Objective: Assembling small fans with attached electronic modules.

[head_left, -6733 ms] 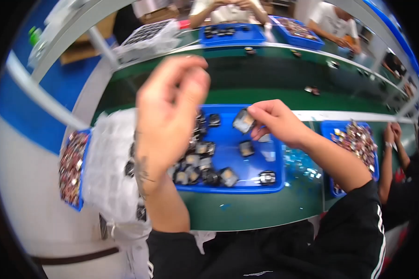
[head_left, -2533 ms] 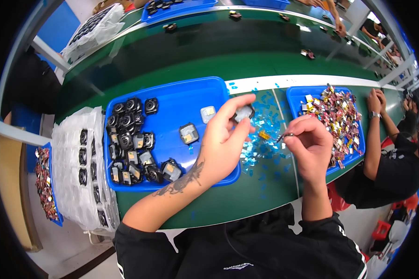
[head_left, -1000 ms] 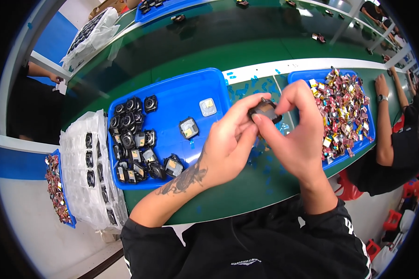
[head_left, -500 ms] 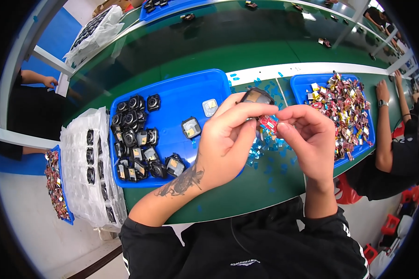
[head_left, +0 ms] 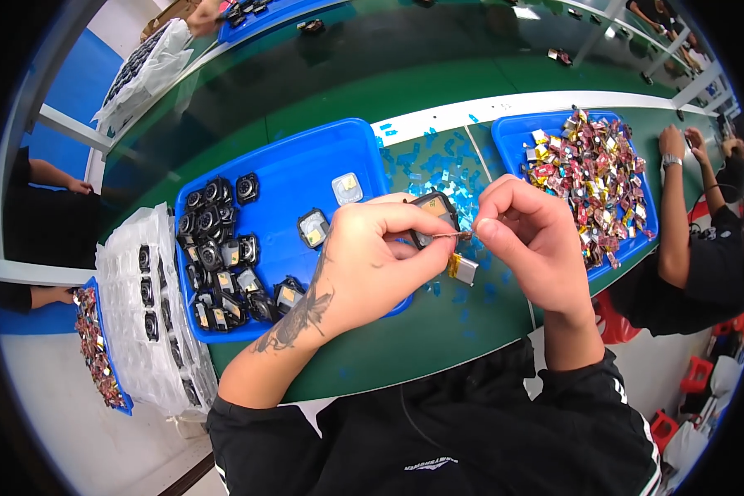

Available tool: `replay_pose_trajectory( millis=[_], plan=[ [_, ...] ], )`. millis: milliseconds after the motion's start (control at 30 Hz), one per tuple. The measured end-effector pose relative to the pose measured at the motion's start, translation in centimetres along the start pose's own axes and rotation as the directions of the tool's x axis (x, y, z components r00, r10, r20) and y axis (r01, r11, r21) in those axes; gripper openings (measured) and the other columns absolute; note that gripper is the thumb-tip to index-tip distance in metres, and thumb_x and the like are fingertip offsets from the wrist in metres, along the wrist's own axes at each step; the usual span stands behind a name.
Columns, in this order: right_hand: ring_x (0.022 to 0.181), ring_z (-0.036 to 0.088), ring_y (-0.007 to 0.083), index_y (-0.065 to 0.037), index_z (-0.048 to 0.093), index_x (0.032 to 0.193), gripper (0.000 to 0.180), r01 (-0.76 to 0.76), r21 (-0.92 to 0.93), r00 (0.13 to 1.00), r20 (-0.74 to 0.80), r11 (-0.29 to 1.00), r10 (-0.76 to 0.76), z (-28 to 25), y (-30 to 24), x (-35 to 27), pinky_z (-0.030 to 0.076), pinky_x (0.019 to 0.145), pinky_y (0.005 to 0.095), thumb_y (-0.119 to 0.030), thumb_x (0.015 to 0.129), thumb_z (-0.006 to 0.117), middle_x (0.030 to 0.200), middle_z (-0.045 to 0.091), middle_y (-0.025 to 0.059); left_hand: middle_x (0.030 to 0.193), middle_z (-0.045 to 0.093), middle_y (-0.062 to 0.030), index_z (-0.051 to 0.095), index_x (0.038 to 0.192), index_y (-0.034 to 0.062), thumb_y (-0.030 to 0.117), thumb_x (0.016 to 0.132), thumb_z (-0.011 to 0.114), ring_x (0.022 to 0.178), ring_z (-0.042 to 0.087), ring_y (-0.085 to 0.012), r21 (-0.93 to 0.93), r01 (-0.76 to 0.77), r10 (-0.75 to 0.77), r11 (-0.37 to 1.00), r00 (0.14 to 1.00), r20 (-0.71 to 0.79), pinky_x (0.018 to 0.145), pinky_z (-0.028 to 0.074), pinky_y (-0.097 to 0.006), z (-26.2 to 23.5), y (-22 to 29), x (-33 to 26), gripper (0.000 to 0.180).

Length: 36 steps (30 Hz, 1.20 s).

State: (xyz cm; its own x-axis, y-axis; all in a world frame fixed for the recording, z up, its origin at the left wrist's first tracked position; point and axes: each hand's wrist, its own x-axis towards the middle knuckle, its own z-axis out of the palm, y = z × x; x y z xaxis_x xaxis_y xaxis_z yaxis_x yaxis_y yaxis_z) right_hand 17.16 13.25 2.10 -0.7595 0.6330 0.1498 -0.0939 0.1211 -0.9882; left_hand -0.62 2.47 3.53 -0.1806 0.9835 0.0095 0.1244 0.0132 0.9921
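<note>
Clear plastic trays (head_left: 153,331) with black parts in their pockets lie stacked at the far left of the green table (head_left: 405,347), beside a big blue tray (head_left: 293,178). That tray holds a crowd of round black modules (head_left: 215,248) on its left side and only two or three square pieces on its right, so by my judgement most of the batch is not yet handled.

The left hand (head_left: 372,264) grips a small black square housing (head_left: 432,217) above the tray's right edge, fingers clenched around it. The right hand (head_left: 529,236) pinches thin wires (head_left: 461,236) running from the housing, and a small silver pouch cell (head_left: 463,269) hangs just below (joined or not, I cannot tell).

Blue scraps (head_left: 442,169) litter the table under the hands. Further right, a second blue tray (head_left: 636,178) is heaped with red and gold wrapped cells (head_left: 587,178), and another person's arm (head_left: 678,215) rests along its far side, near any reach there.
</note>
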Motion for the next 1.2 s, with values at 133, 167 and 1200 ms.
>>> replay_pose_trajectory(
  millis=[133,167,1200],
  plan=[
    [0.082,0.058,0.0057,0.002,0.062,0.104,0.017,-0.095,0.217,0.989,-0.086,0.972,0.116,1.3,0.0,-1.0,0.048,0.072,0.0205,0.002,0.088,0.064,0.092,0.060,0.0032,0.098,0.069,-0.0138,0.069,0.097,-0.0106,-0.007,0.084,0.064,0.088,0.068,-0.0160,-0.182,0.127,-0.125,0.975,0.992,0.022,0.079,0.056,-0.026,0.1,-0.8,0.2,0.014],
    [0.082,0.058,0.0057,0.002,0.062,0.104,0.017,-0.096,0.217,0.989,-0.086,0.972,0.117,1.5,0.2,-1.0,0.048,0.072,0.0205,0.002,0.088,0.064,0.092,0.060,0.0032,0.098,0.069,-0.0138,0.068,0.098,-0.0106,-0.008,0.085,0.064,0.089,0.068,-0.0161,-0.224,0.127,-0.124,0.966,0.992,0.028,0.081,0.055,-0.026,0.2,-0.9,0.2,0.014],
    [0.082,0.058,0.0065,-0.002,0.049,0.117,0.038,0.038,-0.090,0.982,-0.179,0.995,-0.054,3.5,1.9,1.2,0.048,0.065,0.0186,0.006,0.083,0.066,0.092,0.059,0.0021,0.125,0.060,-0.0150,0.051,0.133,-0.0040,-0.012,0.093,0.048,0.102,0.064,-0.0157,-0.350,-0.196,0.188,0.916,0.981,-0.057,0.083,0.055,-0.029,0.8,-2.4,-0.4,0.042]
  ],
)
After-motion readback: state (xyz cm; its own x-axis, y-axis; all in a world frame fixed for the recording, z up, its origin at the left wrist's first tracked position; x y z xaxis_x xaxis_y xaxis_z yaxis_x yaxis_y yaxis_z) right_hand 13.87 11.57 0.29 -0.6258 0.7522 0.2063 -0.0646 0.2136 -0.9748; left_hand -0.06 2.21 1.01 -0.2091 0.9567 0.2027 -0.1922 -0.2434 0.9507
